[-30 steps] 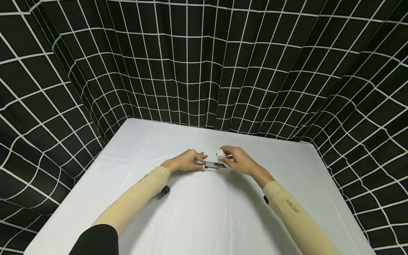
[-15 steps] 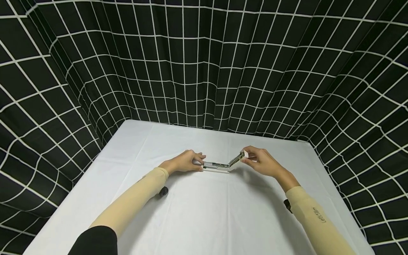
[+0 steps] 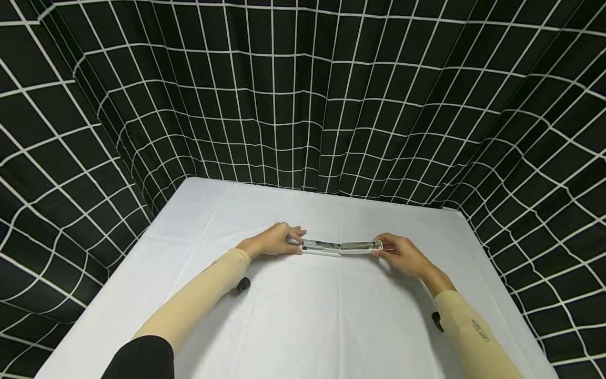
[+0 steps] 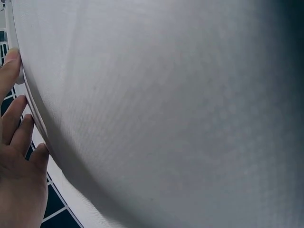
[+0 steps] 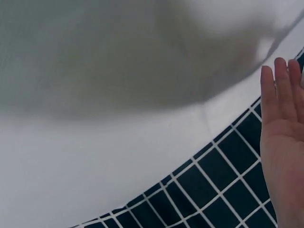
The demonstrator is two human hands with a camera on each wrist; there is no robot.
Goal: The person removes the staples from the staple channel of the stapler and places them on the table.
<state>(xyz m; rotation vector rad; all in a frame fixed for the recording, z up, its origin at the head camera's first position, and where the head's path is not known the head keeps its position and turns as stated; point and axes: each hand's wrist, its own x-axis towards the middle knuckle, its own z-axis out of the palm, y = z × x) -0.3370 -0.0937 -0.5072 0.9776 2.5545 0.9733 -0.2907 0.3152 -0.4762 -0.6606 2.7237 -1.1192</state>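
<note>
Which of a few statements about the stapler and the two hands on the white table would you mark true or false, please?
1. The stapler lies unfolded flat on the white table. True.
2. The left hand hovers away from the stapler. False: it holds the stapler's left end.
3. The right hand touches the stapler's right end. True.
4. The backdrop is plain grey. False: the curtain is black with a white grid.
5. Both forearms wear beige sleeves. True.
</note>
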